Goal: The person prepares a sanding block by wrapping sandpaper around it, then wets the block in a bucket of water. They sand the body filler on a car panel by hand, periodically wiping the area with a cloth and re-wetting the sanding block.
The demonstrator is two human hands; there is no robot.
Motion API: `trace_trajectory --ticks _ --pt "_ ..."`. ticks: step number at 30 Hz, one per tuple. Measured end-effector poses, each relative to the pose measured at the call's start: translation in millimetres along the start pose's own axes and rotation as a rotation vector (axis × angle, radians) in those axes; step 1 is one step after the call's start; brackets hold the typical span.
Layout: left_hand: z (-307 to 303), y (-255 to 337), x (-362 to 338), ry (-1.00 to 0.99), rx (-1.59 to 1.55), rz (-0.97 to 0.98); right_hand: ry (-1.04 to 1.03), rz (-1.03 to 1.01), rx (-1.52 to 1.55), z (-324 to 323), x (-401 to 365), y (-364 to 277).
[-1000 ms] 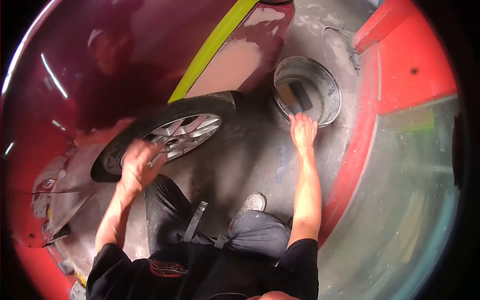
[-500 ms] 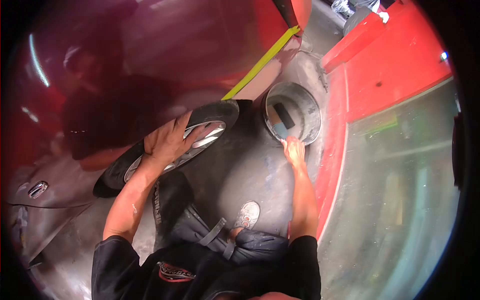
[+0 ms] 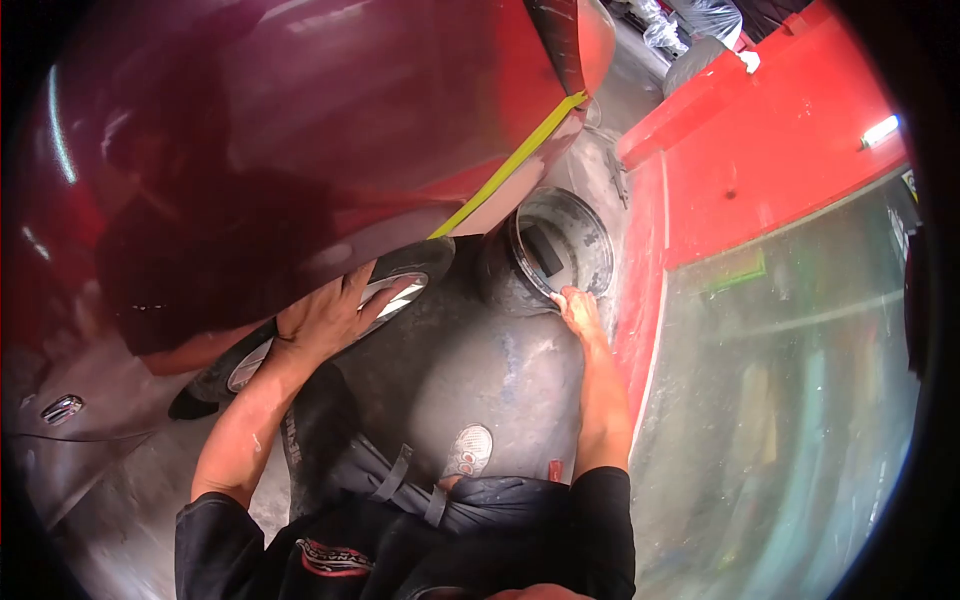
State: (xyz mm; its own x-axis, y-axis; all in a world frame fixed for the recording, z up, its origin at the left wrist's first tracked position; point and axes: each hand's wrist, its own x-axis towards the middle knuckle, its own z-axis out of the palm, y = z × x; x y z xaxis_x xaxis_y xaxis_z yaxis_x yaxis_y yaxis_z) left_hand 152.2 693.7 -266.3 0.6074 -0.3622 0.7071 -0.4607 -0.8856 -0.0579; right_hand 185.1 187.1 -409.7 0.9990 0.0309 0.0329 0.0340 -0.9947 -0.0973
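Note:
My right hand [image 3: 579, 311] has its fingers closed on the near rim of a grey bucket [image 3: 598, 232]. A dark rectangular patch shows inside the bucket, against its pale bottom. My left hand [image 3: 325, 318] lies with thumb and fingers apart at the edge of the dark red car panel [image 3: 330, 120], over the wheel [image 3: 405, 290]. Part of the wheel's black tire and silver rim shows around that hand. Yellow-green tape [image 3: 510, 165] runs along the panel's lower edge, close to the bucket.
A bright red panel [image 3: 790, 130] stands to the right, beside a large cloudy, glassy surface [image 3: 770, 400]. Grey concrete floor [image 3: 470, 370] lies beneath me, with my light shoe [image 3: 469, 450] on it. Plastic-wrapped items [image 3: 705, 20] are at the far top.
The view has shifted, and the bucket now shows more of its outer side. The blue-grey piece seen inside it by my right hand is out of sight. My left hand stays over the wheel.

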Motion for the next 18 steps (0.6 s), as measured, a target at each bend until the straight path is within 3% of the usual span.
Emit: trace_trajectory --ticks 3,7,10,13,18 --pt "6.0 -1.0 -5.6 0.008 0.020 0.002 -0.120 0.007 0.013 -2.5 4.8 6.8" --pt "7.8 -0.2 -7.2 0.010 0.044 0.001 -0.080 -0.061 0.056 -2.7 0.0 7.2" --pt "10.0 -1.5 -10.2 -0.015 0.052 0.008 -0.224 -0.011 0.055 -34.4 3.1 2.2" --pt "8.0 -0.9 -3.6 0.009 0.049 0.026 -0.144 -0.092 0.154 -26.4 -19.4 7.3" --pt "-4.2 2.2 -0.5 -0.066 0.114 0.009 -0.111 -0.229 0.034 -1.2 -92.4 -16.6"
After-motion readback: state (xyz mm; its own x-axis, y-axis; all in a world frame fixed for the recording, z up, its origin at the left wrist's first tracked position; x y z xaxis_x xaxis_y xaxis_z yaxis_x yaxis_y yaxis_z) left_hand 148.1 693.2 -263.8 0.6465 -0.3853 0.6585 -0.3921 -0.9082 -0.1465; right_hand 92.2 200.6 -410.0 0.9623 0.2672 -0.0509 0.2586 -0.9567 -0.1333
